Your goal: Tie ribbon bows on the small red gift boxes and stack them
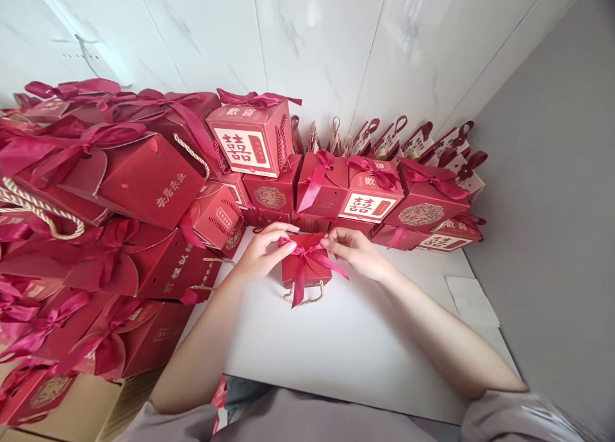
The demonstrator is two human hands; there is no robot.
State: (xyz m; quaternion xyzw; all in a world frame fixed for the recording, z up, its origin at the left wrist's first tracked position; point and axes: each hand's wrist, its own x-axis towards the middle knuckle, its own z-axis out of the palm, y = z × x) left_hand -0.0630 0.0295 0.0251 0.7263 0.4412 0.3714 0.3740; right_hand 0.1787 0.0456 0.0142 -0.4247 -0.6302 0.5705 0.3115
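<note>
A small red gift box (307, 275) stands on the white table in front of me, a gold rope handle (312, 297) hanging at its near side. Across its top is a crimson ribbon bow (305, 251), with one tail falling down the front and another pointing right. My left hand (266, 250) pinches the bow's left loop between thumb and fingers. On the opposite side my right hand (354, 253) is closed at the right loop, its fingertips partly covering it. Both hands are level with the box top.
Stacked red gift boxes (158, 179) with bows rise on my left, some above a cardboard carton (86, 403). More boxes (369, 198) line the back against a marbled wall (317, 51). White paper (473, 301) lies on the table (355, 346) beside the grey right wall (552, 237).
</note>
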